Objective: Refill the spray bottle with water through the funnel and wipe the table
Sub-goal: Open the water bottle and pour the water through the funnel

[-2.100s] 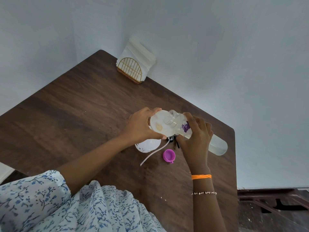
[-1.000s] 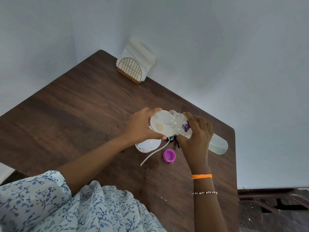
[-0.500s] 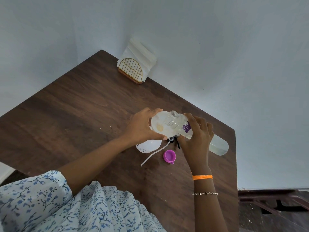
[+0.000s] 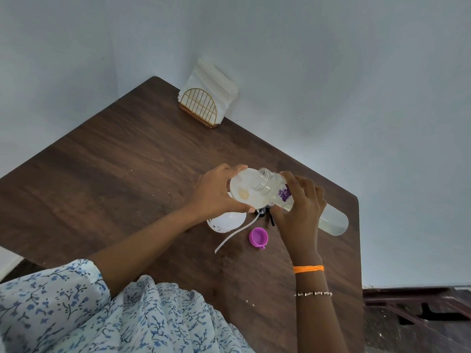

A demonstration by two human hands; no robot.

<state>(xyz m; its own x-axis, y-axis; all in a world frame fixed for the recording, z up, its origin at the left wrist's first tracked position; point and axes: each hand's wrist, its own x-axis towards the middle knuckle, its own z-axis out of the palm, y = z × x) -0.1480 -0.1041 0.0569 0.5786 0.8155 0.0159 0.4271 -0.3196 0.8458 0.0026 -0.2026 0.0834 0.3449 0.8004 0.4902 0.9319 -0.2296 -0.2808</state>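
My left hand (image 4: 216, 192) grips a round translucent white funnel (image 4: 243, 191) above the brown table (image 4: 114, 174). My right hand (image 4: 300, 207) holds a long clear water bottle (image 4: 331, 220) with a purple label. The bottle is tilted, its open mouth resting over the funnel's bowl. Just under my left hand a white rounded spray bottle body (image 4: 225, 222) shows, mostly hidden. The spray head (image 4: 267, 216), black with a white dip tube, lies on the table between my hands.
A purple cap (image 4: 258, 236) lies open side up near my right wrist. A gold wire napkin holder (image 4: 201, 110) with white napkins stands at the far corner against the wall. The table's right edge runs close past the water bottle's base.
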